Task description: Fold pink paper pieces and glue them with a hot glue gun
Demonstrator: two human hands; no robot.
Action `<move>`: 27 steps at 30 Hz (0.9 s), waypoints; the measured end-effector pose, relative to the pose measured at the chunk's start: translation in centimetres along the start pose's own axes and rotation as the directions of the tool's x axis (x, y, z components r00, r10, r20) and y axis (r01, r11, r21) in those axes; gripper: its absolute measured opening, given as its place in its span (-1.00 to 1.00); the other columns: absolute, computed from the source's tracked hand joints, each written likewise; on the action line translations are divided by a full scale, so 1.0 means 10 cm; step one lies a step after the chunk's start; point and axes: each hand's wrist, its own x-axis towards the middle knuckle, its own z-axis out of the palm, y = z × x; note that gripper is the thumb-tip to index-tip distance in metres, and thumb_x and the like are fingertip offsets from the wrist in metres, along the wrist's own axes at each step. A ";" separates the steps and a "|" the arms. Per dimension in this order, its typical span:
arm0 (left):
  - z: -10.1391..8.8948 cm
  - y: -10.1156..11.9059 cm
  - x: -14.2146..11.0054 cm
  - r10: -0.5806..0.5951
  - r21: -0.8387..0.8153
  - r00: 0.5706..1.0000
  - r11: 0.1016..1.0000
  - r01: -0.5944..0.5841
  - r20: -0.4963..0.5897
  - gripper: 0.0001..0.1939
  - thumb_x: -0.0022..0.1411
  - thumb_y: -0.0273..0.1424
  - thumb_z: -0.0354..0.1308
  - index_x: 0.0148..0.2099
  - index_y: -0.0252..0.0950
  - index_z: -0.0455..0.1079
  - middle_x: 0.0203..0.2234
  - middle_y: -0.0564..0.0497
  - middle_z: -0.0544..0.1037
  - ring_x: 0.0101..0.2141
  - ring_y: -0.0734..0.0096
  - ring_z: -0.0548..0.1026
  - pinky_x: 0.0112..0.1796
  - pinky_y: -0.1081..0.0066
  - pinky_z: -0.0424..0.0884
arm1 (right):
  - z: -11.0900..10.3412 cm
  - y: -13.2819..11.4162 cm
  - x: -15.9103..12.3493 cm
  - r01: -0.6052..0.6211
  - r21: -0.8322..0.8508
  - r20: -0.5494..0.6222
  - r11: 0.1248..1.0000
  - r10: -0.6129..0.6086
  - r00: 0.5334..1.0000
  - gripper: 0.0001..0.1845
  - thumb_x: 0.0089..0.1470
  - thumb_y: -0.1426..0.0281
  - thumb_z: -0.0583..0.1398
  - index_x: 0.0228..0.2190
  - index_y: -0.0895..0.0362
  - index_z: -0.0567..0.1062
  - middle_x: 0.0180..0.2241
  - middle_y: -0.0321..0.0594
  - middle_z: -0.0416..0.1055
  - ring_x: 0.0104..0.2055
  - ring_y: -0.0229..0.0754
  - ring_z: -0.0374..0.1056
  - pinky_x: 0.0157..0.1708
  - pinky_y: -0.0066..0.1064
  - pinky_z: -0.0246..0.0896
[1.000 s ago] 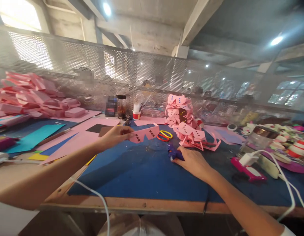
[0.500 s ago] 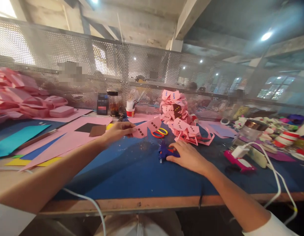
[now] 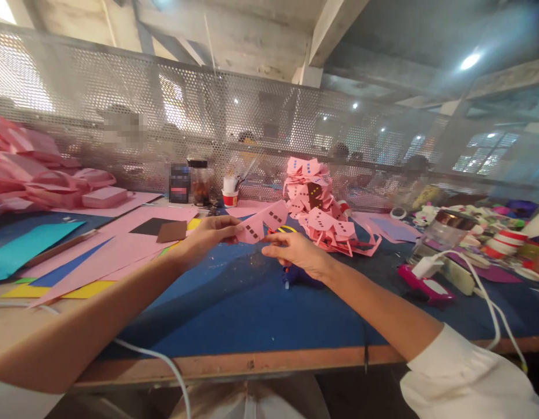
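Observation:
My left hand (image 3: 214, 234) pinches the left end of a folded pink paper piece (image 3: 252, 227) with rows of small dark squares. Held above the blue mat, the piece slants up to the right. My right hand (image 3: 295, 252) has its thumb and forefinger drawn together at the paper's lower right edge; the exact contact is hard to see. Below that hand a blue glue gun (image 3: 300, 276) lies on the mat, partly covered. Behind the fingers, scissors with yellow and red handles (image 3: 288, 228) show only in part.
A stack of pink dotted paper pieces (image 3: 310, 189) rises behind my right hand. Coloured sheets (image 3: 142, 247) and a pink paper heap (image 3: 29, 166) lie left. On the right are a glass jar (image 3: 443, 235), a magenta device (image 3: 426, 285) and white cables (image 3: 485, 297).
My right hand has left the glue gun and moved up and left to the pink paper piece. The glue gun stays on the mat; my left hand still holds the paper.

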 end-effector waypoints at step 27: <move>-0.15 -0.08 -0.02 0.006 0.022 0.996 1.000 -0.004 -0.092 -0.69 0.08 -0.20 0.30 -0.25 -0.35 0.52 -0.41 -0.01 0.53 -0.44 0.47 0.42 -0.35 0.43 0.37 | 0.30 -0.16 -0.30 0.141 -0.297 0.243 0.944 -0.068 0.968 -0.80 0.15 0.26 0.21 -0.31 0.15 0.53 -0.41 -0.28 0.50 -0.47 -0.35 0.33 -0.46 -0.52 0.26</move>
